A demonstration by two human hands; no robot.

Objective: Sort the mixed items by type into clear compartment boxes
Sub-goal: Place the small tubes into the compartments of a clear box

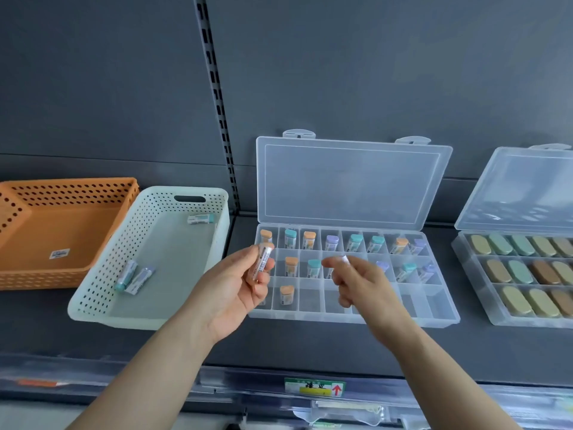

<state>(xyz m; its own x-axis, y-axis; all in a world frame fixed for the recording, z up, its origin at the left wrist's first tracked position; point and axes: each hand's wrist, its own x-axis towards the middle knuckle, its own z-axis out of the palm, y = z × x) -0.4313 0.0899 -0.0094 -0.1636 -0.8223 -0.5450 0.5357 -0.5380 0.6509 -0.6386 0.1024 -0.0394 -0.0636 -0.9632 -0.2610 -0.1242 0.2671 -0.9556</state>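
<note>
Left hand [238, 283]: grip clamped on orange-capped tube [263, 260], held over the near-left corner of the clear compartment box [434, 305]. Right hand [356, 283]: grip pinched on pale item [345, 259], blurred, above the box's middle row. White basket [93, 293], further left on the shelf, holds three loose tubes [139, 279]

Your right hand [359, 283] is blurred, can't tell what its grip holds. The orange basket [71, 183] and far-right box [521, 193] run off frame.

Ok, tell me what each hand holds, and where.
Left hand grips an orange-capped tube round its body. Right hand pinches a small white thing, too blurred to name.
</note>
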